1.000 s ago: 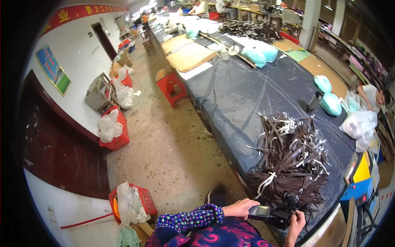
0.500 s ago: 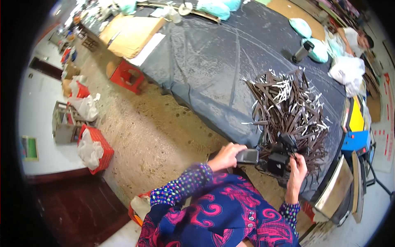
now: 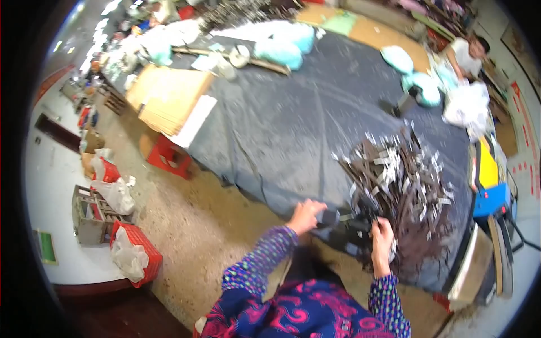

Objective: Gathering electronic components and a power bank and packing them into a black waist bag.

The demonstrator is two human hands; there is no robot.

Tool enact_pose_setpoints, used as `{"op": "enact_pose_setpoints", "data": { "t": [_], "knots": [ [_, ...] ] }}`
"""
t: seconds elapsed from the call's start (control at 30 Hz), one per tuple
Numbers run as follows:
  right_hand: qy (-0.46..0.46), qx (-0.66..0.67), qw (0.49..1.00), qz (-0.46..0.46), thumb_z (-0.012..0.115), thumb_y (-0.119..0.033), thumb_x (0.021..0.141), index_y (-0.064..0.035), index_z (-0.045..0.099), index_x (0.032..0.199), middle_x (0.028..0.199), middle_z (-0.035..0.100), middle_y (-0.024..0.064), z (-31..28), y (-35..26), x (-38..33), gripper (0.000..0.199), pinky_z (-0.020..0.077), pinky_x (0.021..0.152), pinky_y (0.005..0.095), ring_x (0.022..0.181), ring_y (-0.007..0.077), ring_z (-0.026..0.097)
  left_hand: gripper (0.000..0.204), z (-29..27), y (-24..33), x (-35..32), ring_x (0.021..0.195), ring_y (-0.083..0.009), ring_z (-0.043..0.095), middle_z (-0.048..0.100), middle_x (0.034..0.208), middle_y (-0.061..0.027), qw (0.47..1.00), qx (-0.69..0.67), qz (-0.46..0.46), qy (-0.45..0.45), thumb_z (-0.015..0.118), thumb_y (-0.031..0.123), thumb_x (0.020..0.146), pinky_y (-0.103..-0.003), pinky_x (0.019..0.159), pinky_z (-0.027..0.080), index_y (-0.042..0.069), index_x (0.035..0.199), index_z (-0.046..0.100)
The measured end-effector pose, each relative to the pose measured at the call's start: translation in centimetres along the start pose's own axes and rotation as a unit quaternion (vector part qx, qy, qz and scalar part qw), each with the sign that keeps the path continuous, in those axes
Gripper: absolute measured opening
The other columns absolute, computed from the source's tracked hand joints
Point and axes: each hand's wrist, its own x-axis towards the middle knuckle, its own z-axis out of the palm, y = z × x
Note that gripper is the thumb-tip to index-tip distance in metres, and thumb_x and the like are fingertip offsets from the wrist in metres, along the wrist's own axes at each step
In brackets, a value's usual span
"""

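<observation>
At the table's near edge, my left hand (image 3: 305,217) is closed around a small dark rectangular device (image 3: 329,218). A thin cord seems to run from it toward a black piece of gear (image 3: 365,213), which is blurred. My right hand (image 3: 382,239) pinches the near side of that gear, fingers bent. Just beyond lies a heap of dark brown strips (image 3: 397,191) with white ends, spread over the dark-covered table (image 3: 276,124). Parts of the gear blend into the heap, so its outline is hard to make out.
A person (image 3: 465,59) sits at the far right behind white and pale green bags (image 3: 468,107). A dark flask (image 3: 407,101) stands near them. Flattened cardboard (image 3: 169,98) lies at the table's left, above a red stool (image 3: 169,158). A red basket (image 3: 143,256) sits on the floor.
The view has tilted upward, showing more of the table's far side. My hands still hold the device and the black gear, which now sits against the strips and looks lower and more blurred.
</observation>
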Motion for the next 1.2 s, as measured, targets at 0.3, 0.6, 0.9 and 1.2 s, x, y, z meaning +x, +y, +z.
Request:
{"op": "enact_pose_setpoints", "data": {
  "t": [0.3,0.6,0.9,1.2],
  "knots": [
    [0.055,0.006,0.997,-0.053,0.053,0.0,0.085,-0.001,0.056,0.09,0.073,0.051,-0.0026,-0.8,0.5,1.4,0.006,0.0385,0.052,0.0201,0.059,0.0048,0.045,0.049,1.3,0.3,1.3,0.101,-0.0229,0.05,0.058,0.108,-0.0004,0.997,0.061,0.038,-0.039,0.061,0.001,0.066,-0.042,0.082,0.037,0.016,0.112,0.058],
    [-0.059,-0.078,0.982,-0.162,0.055,0.001,0.081,-0.0002,0.056,0.084,0.068,0.05,-0.0021,1.4,-0.2,5.9,0.004,0.0383,0.053,0.0203,0.058,0.0057,0.047,0.047,0.8,-0.7,1.7,0.114,-0.0187,0.046,0.056,0.114,0.0011,0.992,0.119,0.033,-0.035,0.055,0.0,0.071,-0.047,0.096,0.031,0.02,0.113,0.058],
    [-0.174,-0.272,0.935,-0.146,0.057,-0.007,0.077,0.0021,0.059,0.101,0.067,0.057,0.0155,4.6,3.6,13.4,0.026,0.0461,0.06,0.0344,0.062,0.0235,0.059,0.038,-14.7,-0.3,-1.8,0.115,-0.0226,0.051,0.057,0.121,-0.0069,0.959,-0.174,-0.059,0.215,0.06,0.004,0.075,-0.034,0.099,0.038,0.013,0.112,0.061],
    [-0.299,-0.412,0.816,-0.274,0.061,-0.01,0.076,0.004,0.06,0.098,0.076,0.064,0.0177,2.7,-9.1,11.7,0.026,0.0492,0.062,0.0349,0.068,0.0246,0.064,0.025,-48.7,19.3,-15.1,0.109,-0.0232,0.05,0.052,0.118,-0.0149,0.823,-0.131,0.203,0.515,0.049,0.018,0.09,-0.036,0.101,0.037,0.0,0.106,0.055]
  ]
}}
